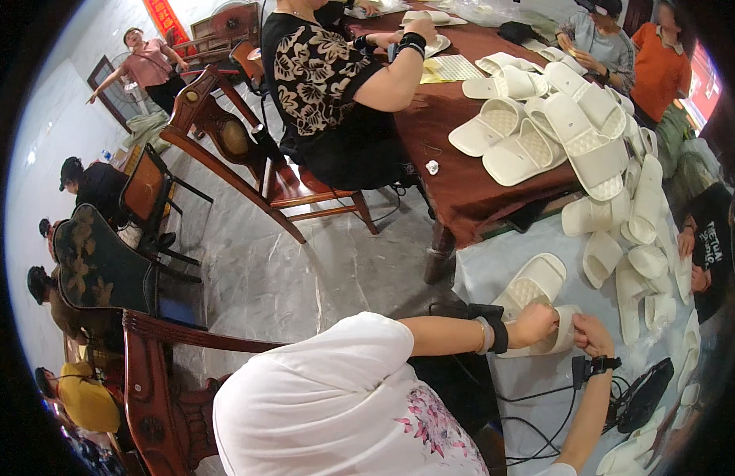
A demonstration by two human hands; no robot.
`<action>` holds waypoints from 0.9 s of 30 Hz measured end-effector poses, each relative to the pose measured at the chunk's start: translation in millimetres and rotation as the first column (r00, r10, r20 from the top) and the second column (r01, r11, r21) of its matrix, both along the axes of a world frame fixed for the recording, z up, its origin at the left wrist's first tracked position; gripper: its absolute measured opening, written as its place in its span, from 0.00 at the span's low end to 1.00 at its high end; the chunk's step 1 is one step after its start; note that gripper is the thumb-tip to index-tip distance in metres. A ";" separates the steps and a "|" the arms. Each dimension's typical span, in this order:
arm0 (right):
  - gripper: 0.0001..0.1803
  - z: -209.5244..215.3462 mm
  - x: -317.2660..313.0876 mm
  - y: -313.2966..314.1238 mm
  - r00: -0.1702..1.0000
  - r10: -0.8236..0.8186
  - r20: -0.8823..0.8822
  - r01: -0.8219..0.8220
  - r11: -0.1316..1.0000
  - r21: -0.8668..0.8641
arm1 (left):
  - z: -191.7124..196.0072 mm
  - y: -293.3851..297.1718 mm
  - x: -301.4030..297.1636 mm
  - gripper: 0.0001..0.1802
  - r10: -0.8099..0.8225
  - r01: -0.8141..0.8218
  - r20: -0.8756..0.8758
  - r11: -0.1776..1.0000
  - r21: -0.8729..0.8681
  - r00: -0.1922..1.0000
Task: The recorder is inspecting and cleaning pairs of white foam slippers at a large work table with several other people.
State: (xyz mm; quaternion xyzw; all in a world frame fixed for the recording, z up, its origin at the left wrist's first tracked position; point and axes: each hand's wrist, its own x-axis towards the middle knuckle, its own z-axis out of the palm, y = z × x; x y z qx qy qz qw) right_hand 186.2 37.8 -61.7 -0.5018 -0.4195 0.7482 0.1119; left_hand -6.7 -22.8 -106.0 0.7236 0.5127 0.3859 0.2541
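Observation:
A cream slipper (564,319) lies on the pale-covered table in front of me, its wide strap between my hands. My left hand (534,324) is closed at the strap's left side, its fingertips reaching the strap opening. From the right, my right hand (594,336) has its fingers bent in and pinching at the strap's edge. Whether a small piece is between those fingers is hidden. Just beyond my left hand rests another cream slipper (536,279) with a dimpled footbed. Dark bands with attached devices are on both my wrists.
Many cream slippers (598,155) are heaped on the brown-covered table (451,194) and along the right. A black object (649,397) with cables lies beside my right forearm. A person in a flowered black shirt (324,87) works ahead at the left; a wooden chair (248,159) stands behind them.

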 end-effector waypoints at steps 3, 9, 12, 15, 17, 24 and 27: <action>0.11 -3.9 -0.2 -0.4 0.988 -0.150 0.030 0.152 0.985 -0.078 | 1.0 0.3 -2.4 0.07 0.024 -0.025 0.015 0.997 0.069 1.000; 0.10 -9.2 7.0 -6.2 0.989 -0.021 0.149 -0.013 0.975 0.220 | -0.2 2.3 -2.6 0.08 -0.115 0.117 0.042 0.991 -0.057 0.992; 0.10 -13.4 9.7 -3.4 0.988 -0.085 -0.126 0.081 0.996 -0.036 | -2.7 4.7 -2.3 0.07 -0.129 0.131 0.030 0.990 -0.059 0.991; 0.10 -17.7 7.4 -4.0 0.971 -0.193 -0.140 0.177 0.977 -0.119 | 1.6 3.8 -5.4 0.10 -0.135 0.136 0.052 0.990 -0.023 0.989; 0.09 -18.1 4.0 -5.9 0.955 -0.243 -0.170 0.217 0.964 -0.154 | 8.5 -0.5 -12.8 0.10 -0.169 0.168 0.050 0.985 0.027 0.984; 0.12 -11.3 -10.4 -21.6 0.876 -0.478 -0.056 0.479 0.878 -0.007 | 45.9 6.6 -48.1 0.08 -0.134 0.104 0.190 0.982 0.160 0.973; 0.11 -15.2 -12.0 -27.9 0.818 -0.563 -0.118 0.566 0.824 -0.007 | 53.0 63.5 -57.7 0.09 0.000 -0.017 0.244 0.998 0.067 0.970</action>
